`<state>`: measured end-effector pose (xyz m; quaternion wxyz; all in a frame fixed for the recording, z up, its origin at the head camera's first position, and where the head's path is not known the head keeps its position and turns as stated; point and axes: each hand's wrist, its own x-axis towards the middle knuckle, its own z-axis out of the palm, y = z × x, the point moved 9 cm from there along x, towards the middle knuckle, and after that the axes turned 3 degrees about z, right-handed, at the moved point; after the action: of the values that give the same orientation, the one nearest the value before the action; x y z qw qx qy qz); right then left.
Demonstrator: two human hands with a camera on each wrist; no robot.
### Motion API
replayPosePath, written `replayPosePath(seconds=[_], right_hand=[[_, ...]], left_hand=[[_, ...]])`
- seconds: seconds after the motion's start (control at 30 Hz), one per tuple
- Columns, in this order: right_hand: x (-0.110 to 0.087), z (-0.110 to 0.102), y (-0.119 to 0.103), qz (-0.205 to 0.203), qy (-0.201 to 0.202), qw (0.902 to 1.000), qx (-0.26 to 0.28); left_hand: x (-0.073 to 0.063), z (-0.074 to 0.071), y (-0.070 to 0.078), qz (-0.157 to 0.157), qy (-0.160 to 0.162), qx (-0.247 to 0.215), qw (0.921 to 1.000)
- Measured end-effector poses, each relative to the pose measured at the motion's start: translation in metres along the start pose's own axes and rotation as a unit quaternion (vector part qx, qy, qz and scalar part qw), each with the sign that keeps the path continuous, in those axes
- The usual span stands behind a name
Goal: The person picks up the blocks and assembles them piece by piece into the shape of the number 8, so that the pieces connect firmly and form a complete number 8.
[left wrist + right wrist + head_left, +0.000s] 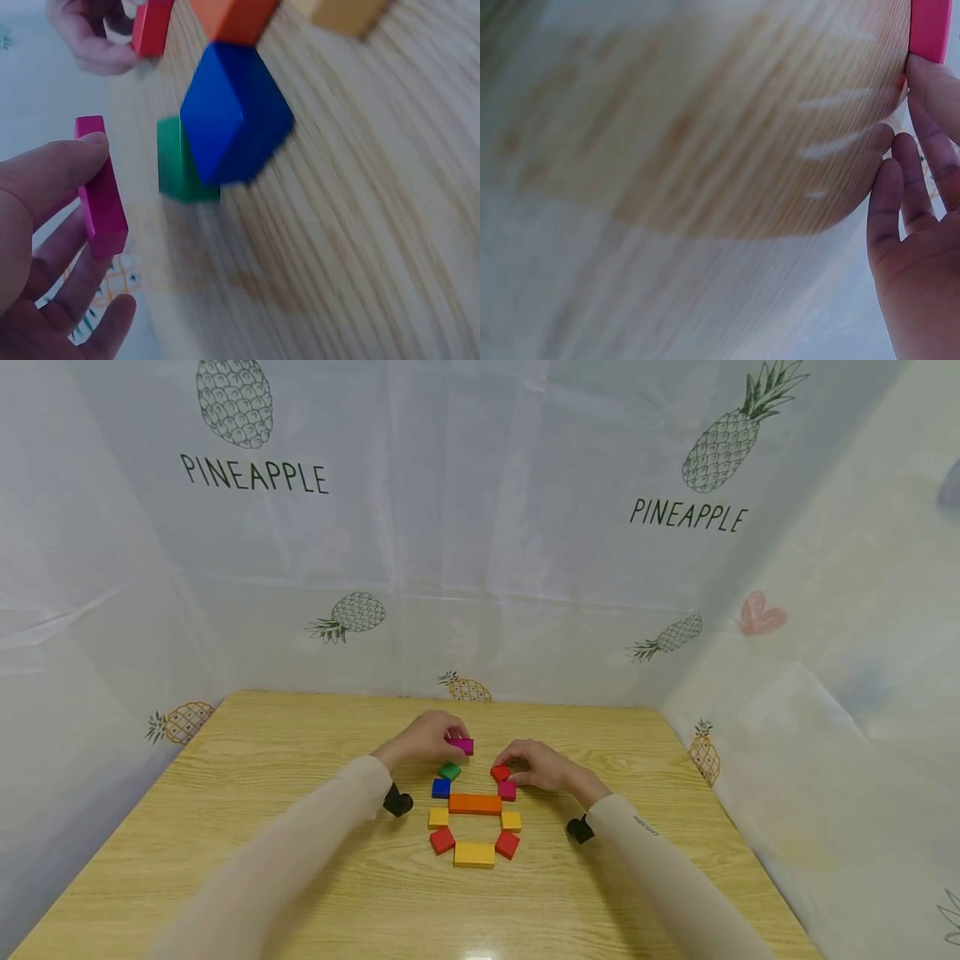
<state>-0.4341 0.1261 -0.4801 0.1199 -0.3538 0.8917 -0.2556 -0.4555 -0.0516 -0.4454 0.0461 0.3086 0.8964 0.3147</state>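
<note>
My left hand (435,737) pinches a magenta rectangular block (103,187) between thumb and fingers, just beyond a green block (450,771). Close to the green one lies a blue block (441,788). On the other side, my right hand (546,766) has its thumb and fingertips around a red block (500,772) on the table. A pink block (507,791) sits right below that red one, near the thumb. In the right wrist view the pink block (930,30) shows only in part, at the top corner.
Below the hands an orange bar (475,804), two small yellow blocks (438,818), two tilted red blocks (442,840) and a wider yellow block (474,856) form a ring on the wooden table (360,893). A pineapple-print curtain (480,552) hangs behind.
</note>
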Motion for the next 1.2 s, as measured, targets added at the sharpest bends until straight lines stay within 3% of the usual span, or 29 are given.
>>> replayPosePath(seconds=[0.37,1.2], right_hand=[[0.0,0.0,0.0,-0.003,-0.001,1.0,0.005],[-0.001,0.0,-0.001,-0.005,0.0,1.0,0.004]], left_hand=[[0.012,0.021,0.012,0.0,-0.021,0.016,0.9997],[0.017,0.042,0.007,-0.011,-0.038,0.008,0.9992]])
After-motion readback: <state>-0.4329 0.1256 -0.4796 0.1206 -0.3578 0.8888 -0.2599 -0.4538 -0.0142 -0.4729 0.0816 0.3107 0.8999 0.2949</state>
